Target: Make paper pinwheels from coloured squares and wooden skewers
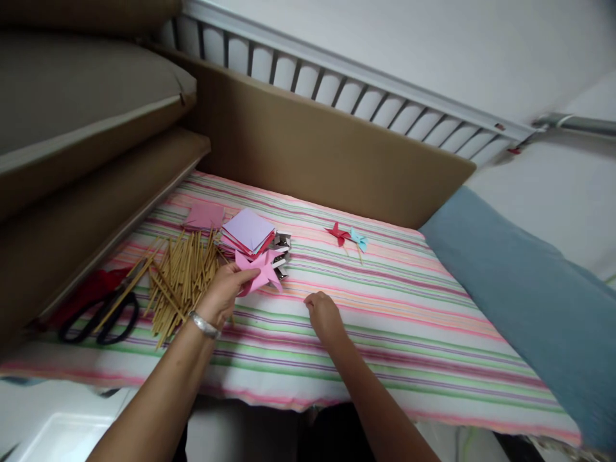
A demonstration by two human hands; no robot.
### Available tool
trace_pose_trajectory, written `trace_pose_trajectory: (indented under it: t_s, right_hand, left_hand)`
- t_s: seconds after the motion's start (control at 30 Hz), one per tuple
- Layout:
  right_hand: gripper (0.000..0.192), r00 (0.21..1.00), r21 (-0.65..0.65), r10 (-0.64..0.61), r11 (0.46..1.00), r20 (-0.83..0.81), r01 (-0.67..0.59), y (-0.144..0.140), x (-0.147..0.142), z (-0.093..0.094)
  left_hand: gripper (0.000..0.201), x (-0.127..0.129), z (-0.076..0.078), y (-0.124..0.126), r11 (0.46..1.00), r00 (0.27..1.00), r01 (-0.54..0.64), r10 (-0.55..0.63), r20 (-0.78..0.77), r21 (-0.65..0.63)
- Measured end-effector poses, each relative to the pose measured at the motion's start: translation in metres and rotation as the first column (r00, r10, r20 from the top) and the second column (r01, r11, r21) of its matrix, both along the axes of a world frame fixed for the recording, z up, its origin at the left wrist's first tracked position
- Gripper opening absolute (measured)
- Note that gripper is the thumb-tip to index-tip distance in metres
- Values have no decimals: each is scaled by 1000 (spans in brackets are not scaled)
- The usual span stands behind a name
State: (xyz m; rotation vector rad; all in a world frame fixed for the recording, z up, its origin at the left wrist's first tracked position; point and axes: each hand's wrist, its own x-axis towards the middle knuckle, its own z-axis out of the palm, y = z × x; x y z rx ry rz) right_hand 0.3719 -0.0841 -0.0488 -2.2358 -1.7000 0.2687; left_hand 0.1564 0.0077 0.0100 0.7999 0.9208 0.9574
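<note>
My left hand (225,285), with a silver bracelet at the wrist, pinches a pink paper pinwheel (262,271) by one side. Behind that pinwheel are shiny metal clips (282,242), partly covered by it. My right hand (325,314) is just to the right, low over the striped cloth, its fingertips pressed together; anything between them is too small to see. Stacked square papers (249,229), lilac on top, lie beyond the left hand, beside a pile of pink squares (205,216). Many thin wooden sticks (185,273) are heaped at the left hand's left.
Black-handled scissors (118,314) and something red (91,292) lie at the left. A red pinwheel (339,233) and a light-blue pinwheel (359,239), on sticks, rest farther back. Brown boards (308,141) border the striped cloth (414,321); blue fabric (520,289) is at the right.
</note>
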Motion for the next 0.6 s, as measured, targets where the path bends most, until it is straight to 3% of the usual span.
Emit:
trace_pose_trajectory:
  t_s: [0.1,0.17,0.23,0.33,0.47,0.6]
  right_hand:
    - [22,998,14,-29,999,-54,30,5,-3,16]
    - [18,983,92,-18,995,-180,36,7,-11,35]
    - [14,909,265,80,963,-409,35,8,-24,56]
    - [10,815,463,255,886,-520,19,12,-45,77]
    - [10,745,455,274,889,-608,44,18,-60,75]
    - [10,730,433,262,900,-632,52,22,-58,64]
  left_hand:
    - [28,3,1,-1,1000,1000,-15,14,-10,-14]
    - [29,5,2,-2,1000,1000,-14,14,-18,-5]
    - [29,9,3,-4,1000,1000,-4,4,-26,10]
    - [30,16,1,-7,1000,1000,-9,10,-20,24]
    - [27,29,-3,-14,998,998,-47,46,35,37]
    - [23,41,-5,-20,998,995,-52,48,88,39]
